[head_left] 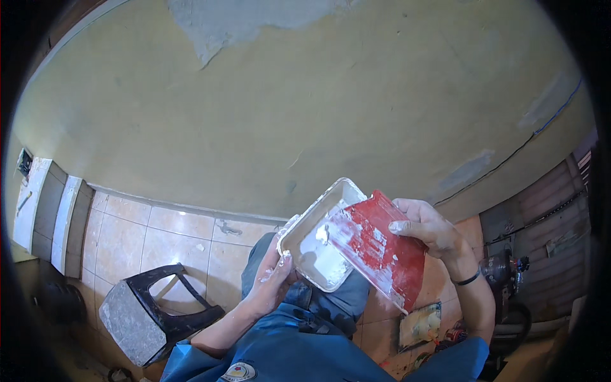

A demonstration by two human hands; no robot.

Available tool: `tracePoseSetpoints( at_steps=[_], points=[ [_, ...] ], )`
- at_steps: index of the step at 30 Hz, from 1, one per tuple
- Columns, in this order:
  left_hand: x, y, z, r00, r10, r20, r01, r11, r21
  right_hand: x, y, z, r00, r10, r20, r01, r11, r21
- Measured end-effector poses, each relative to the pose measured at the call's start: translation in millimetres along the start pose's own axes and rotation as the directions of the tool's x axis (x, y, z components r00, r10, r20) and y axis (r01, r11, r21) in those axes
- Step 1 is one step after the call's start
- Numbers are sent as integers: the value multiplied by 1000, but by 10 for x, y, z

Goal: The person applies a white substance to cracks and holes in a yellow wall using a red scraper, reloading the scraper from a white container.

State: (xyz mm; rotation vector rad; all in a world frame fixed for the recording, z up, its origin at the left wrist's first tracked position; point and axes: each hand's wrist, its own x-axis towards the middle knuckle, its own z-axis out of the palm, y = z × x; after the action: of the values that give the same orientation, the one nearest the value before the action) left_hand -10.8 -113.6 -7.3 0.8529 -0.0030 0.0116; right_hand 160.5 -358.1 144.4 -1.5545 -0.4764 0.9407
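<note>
A white rectangular tub (298, 247) is tilted in front of my body, with my left hand (275, 277) wrapped round its left side. White paste (323, 235) coats parts of its inside. My right hand (425, 228) grips a flat red plastic spreader (388, 245), thumb on its face and fingers behind. White paste is smeared over the spreader, mostly along its left side. The spreader's left edge overlaps the tub's right side; whether they touch I cannot tell. White smears mark both hands.
A yellowish wall (242, 121) with grey-white patches (254, 25) stands ahead. At lower left, a black stool (167, 312) with a grey top rests on the tiled floor (175, 239). A stained board (420, 326) lies at lower right, near dark equipment (498, 270). A cable (503, 160) runs along the wall.
</note>
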Motion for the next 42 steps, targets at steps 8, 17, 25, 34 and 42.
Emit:
tracePoseSetpoints(
  at_steps=[8, 17, 25, 34, 42],
  points=[
    [278, 199, 164, 996, 85, -42, -89, 990, -108, -97, -62, -9, 980, -126, -156, 111, 988, -103],
    [314, 516, 287, 993, 103, 51, -101, 994, -48, -194, -240, -26, 884, -313, -348, 177, 912, -369],
    [307, 446, 231, 994, 86, 63, -81, 993, -87, -216, -315, 7, 896, -284, -341, 249, 958, -142],
    [273, 600, 448, 984, 172, 43, -165, 977, -134, -358, -437, 62, 840, -415, -349, 316, 897, -309],
    [620, 903, 649, 971, 189, 149, -176, 980, -93, -554, -1008, -206, 778, -507, -371, 245, 789, -563]
  ],
)
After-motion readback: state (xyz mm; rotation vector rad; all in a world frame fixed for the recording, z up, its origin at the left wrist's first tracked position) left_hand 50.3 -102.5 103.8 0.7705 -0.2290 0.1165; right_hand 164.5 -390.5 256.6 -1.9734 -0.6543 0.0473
